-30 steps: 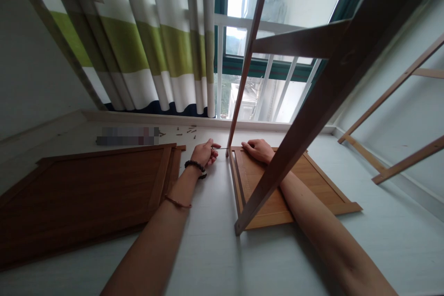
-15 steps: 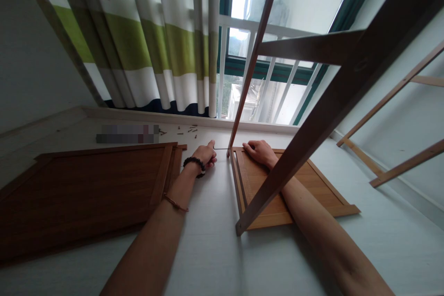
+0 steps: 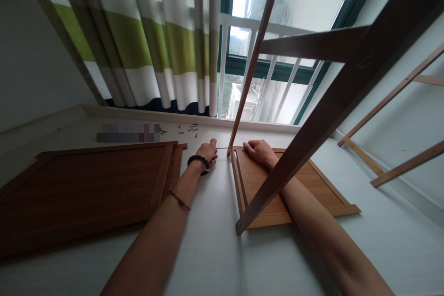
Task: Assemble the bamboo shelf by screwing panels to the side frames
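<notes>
My left hand [image 3: 207,151], with a dark bead bracelet at the wrist, is closed around a thin metal hex key [image 3: 222,148]. The key's straight shaft reaches the foot of the far leg of an upright wooden frame [image 3: 277,185]; its other end is hidden in my fist. Beneath the frame a slatted wooden shelf panel [image 3: 326,189] lies low, its left edge between the two legs. My right hand [image 3: 261,151] holds this panel near its far left corner, fingers curled and partly hidden. My right forearm passes behind the frame's near leg.
Several loose screws [image 3: 190,129] lie on the pale floor [image 3: 211,249] near a blurred-out item [image 3: 128,133]. Stacked brown panels [image 3: 90,194] lie left. Another wooden frame [image 3: 409,175] leans against the right wall. A striped curtain [image 3: 176,46] and barred window stand ahead.
My left wrist has turned slightly and moved a little to the right, still closed around the hex key. My right hand and the wooden frame stay nearly still.
</notes>
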A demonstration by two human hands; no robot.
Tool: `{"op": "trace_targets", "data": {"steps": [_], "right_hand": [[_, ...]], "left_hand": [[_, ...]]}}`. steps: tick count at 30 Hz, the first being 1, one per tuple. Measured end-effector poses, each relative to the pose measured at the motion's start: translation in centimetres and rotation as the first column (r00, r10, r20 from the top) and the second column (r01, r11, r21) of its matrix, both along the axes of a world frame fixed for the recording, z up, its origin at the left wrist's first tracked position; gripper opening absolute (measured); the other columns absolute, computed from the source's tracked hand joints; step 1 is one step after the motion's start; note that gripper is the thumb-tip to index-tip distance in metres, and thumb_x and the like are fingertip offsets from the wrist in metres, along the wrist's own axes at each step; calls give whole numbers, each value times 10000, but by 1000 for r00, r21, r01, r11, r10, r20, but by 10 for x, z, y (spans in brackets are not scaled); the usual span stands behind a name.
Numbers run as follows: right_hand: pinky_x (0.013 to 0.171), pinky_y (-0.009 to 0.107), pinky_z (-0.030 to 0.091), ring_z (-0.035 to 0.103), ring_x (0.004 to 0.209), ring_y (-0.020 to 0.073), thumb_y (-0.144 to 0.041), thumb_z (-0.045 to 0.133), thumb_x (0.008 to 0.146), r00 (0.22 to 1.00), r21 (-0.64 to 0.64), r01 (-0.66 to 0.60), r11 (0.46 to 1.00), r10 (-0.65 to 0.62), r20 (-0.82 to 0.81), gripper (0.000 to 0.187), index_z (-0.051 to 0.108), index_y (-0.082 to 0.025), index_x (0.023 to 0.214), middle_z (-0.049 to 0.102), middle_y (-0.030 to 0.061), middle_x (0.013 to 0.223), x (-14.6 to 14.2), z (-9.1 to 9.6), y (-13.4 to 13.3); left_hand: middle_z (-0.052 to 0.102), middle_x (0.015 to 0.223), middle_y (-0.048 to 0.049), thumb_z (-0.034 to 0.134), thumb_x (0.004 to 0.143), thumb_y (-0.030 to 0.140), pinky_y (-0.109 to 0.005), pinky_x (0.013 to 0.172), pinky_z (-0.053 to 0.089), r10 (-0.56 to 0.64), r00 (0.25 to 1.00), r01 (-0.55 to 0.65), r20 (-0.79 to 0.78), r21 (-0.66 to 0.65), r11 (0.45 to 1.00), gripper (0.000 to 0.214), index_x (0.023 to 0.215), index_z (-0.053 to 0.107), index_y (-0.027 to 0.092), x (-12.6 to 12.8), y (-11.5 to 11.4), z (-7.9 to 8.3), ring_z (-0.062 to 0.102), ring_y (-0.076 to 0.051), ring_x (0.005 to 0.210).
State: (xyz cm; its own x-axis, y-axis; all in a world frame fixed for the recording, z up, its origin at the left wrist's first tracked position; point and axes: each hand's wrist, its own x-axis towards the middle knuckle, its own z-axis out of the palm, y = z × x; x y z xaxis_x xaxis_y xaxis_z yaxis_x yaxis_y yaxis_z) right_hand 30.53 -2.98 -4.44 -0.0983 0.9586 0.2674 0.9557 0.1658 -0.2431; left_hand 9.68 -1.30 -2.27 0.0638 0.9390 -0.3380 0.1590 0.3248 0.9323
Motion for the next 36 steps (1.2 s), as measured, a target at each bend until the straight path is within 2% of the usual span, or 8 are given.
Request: {"op": "trace_targets", "data": {"steps": [4,16,21,25,28,30,36], "right_hand": [[594,238,296,559,699,153,-448,402,875,1000,0,-4,1000,4,9,386,662,-193,746,680,51,803,-1,0,1],[587,248,300,566,685,168,-439,383,881,1000,-4,1,1000,-1,21,406,676,-180,770,686,76,811,-2,2,1],[578,253,292,551,655,166,-441,365,885,1000,-15,4,1000,-3,31,424,679,-179,771,679,80,785,-1,1,1],[583,255,291,549,661,169,-455,355,885,999,-22,14,1000,-13,30,438,689,-184,802,678,83,783,-1,0,2],[587,255,292,551,670,169,-462,347,887,999,-28,24,999,-24,24,455,694,-186,787,683,84,778,-1,1,2],[586,254,293,549,664,165,-467,338,889,999,-33,28,999,-27,18,469,695,-189,767,686,80,771,-1,1,2],[582,248,295,548,658,152,-484,293,899,1000,-38,25,999,-25,2,507,684,-195,758,690,68,775,-2,2,2]], "left_hand": [[348,403,38,391,827,382,-186,318,204,18,999,-18,-33,13,1000,295,598,382,197,0,2,-3,295,-70,316],[394,444,24,388,811,416,-199,318,225,12,997,-8,-74,63,998,314,622,441,171,-1,9,-13,332,-70,293],[457,523,6,368,832,389,-196,291,227,15,997,1,-79,201,980,307,655,476,162,-2,4,-18,414,-84,309],[575,757,-19,484,808,380,-153,311,326,30,996,1,-80,361,933,220,796,528,164,-6,-4,-22,564,-84,468],[593,907,-40,611,721,272,-149,369,438,-6,1000,16,-25,443,896,205,882,551,162,-8,-7,-27,622,-103,623],[604,918,-54,646,676,205,-174,394,492,-43,998,22,35,470,882,243,899,567,148,-9,-6,-30,633,-128,678],[667,900,-109,653,668,126,-221,414,536,-18,985,-51,174,381,923,291,951,589,98,-8,-1,-33,654,-159,669]]}}
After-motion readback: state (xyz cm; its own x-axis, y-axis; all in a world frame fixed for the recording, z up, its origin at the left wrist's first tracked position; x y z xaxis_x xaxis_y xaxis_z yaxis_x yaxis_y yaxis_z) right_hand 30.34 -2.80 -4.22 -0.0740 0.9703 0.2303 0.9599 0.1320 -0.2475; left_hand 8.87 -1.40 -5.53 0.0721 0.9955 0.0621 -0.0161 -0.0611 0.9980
